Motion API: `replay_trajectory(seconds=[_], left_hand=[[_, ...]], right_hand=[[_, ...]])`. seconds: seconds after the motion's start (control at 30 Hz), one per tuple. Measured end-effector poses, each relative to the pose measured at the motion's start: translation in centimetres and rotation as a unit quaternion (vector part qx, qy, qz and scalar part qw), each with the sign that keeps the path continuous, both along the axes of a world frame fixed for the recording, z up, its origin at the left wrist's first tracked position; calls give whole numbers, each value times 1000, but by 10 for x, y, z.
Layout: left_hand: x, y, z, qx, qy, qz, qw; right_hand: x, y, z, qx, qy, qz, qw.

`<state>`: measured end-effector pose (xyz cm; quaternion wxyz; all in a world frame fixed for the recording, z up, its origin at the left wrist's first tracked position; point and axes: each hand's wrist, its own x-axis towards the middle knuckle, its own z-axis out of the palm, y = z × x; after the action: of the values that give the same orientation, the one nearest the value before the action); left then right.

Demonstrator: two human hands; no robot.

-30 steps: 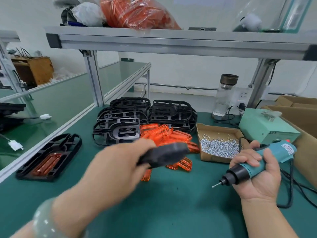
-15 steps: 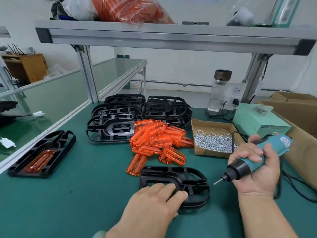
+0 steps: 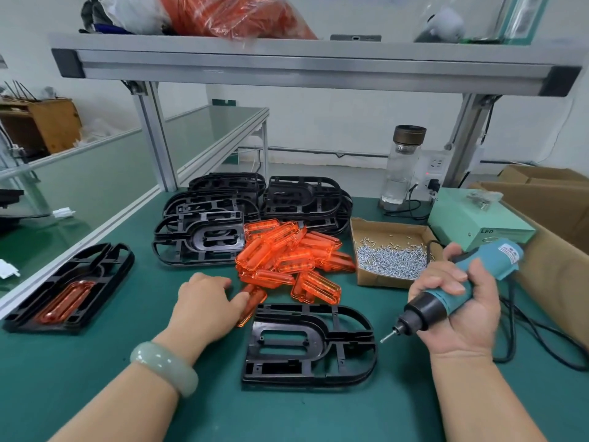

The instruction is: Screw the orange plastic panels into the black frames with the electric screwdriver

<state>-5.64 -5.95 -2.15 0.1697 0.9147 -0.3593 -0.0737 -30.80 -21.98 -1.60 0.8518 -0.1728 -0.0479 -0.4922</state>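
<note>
Panel (image 3: 255,303) touched at left, screwdriver (image 3: 430,309) held at right
At the pile's (image 3: 287,256) near edge, the panel is touched by the left hand (image 3: 204,307); whether it is pinched cannot be told. A frame (image 3: 318,339) lies flat just beside it. The screwdriver is clasped in the right hand (image 3: 465,320), bit pointed toward the frame.

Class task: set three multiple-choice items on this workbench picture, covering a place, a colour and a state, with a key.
1. The box of screws sits where, relative to the orange panel pile? A) right; B) left; C) on top.
2. The electric screwdriver has a body that is: A) red; B) teal; C) yellow.
3. The frame nearest the person: A) holds a panel; B) holds no panel; C) stands upright.
Key: A, it adjoins the pile's right side; B, teal casing in the right hand; B, green mat shows through.
</note>
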Motion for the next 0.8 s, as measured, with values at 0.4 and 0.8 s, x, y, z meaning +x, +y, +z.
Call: replay_trajectory(seconds=[0.4,0.8], left_hand=[[-5,18,21,-320,428,86,841],[-37,27,39,-360,767,-66,527]], right_hand=[[2,2,-2,2,0,2,1000],[3,3,-4,-7,14,1,1000]])
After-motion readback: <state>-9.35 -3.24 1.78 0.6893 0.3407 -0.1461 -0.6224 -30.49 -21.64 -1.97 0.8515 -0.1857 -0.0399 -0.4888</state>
